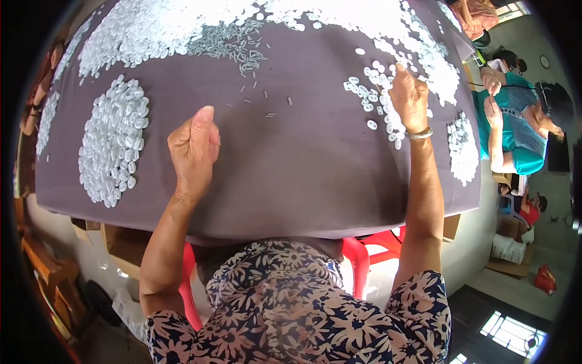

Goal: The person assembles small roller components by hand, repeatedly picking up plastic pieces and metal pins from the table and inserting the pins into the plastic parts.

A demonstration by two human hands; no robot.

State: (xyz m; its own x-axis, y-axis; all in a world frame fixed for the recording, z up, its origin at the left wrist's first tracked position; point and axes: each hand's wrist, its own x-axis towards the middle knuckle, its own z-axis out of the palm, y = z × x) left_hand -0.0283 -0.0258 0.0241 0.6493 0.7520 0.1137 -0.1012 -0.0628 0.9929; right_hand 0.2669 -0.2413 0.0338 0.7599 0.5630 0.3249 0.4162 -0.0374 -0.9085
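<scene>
My left hand (195, 145) is closed above the purple-grey tablecloth (291, 176), its thumb pressed against curled fingers. What it holds, if anything, is hidden. Over a loose scatter of small white oval plastic pieces (365, 94) at the right is my right hand (410, 100), a bracelet on its wrist. Its fingers are drawn together among the pieces, and I cannot make out what is in them. Between the hands, farther back, lie several loose small grey pins (289, 101). More such pins form a grey heap (227, 45) beyond.
A broad white heap (145, 33) of pieces covers the table's far side. A dense pile (112, 145) lies at the left, a smaller pile (462, 148) near the right edge. A person in teal (518, 127) sits at the right. Red chair parts (357, 264) show below the table edge.
</scene>
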